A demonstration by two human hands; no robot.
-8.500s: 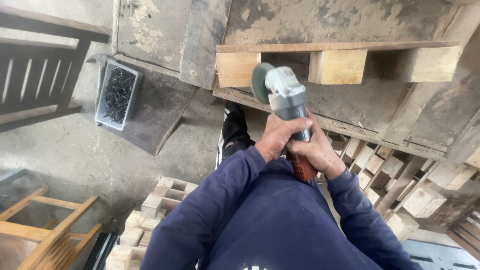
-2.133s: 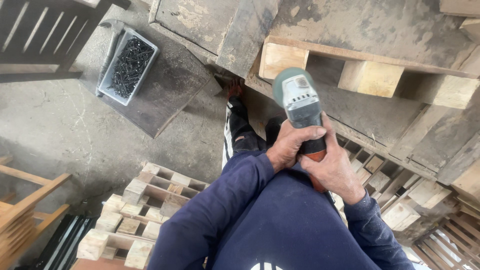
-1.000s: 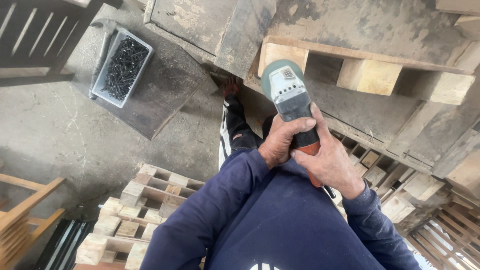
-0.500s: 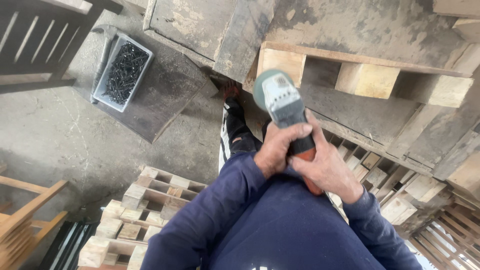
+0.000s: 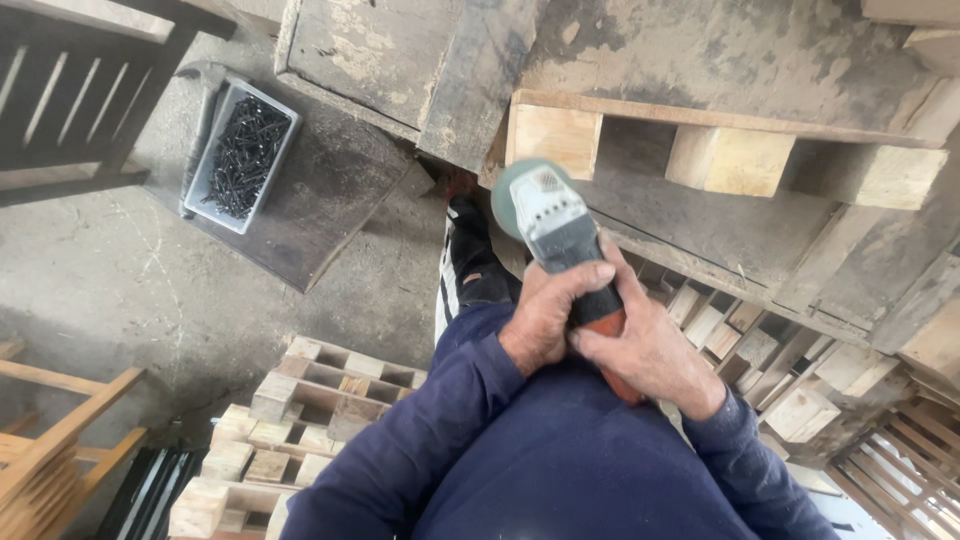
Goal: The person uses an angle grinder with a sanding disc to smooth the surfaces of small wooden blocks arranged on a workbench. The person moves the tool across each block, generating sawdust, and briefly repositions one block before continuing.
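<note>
Both my hands grip an angle grinder point(image 5: 555, 225) with a grey head, a green disc guard and a red-orange rear handle. My left hand point(image 5: 550, 315) wraps the body just behind the head. My right hand point(image 5: 650, 350) clasps the rear handle beside it. The disc end points up at a pale wooden block point(image 5: 555, 138) under a pallet deck board point(image 5: 720, 115). Dark blue sleeves cover my arms. My dark shoe point(image 5: 470, 235) stands on the concrete floor below the grinder.
A grey tray of black screws point(image 5: 242, 155) lies on a dark board at upper left. Stacked pallets point(image 5: 300, 430) sit lower left, more pallet blocks point(image 5: 800, 400) at right. A dark slatted frame point(image 5: 70, 100) stands top left, a light wooden frame point(image 5: 60, 440) bottom left.
The grinder has shifted slightly left and downward in view, its disc end now close to the leftmost pale block. Both hands keep the same grip.
</note>
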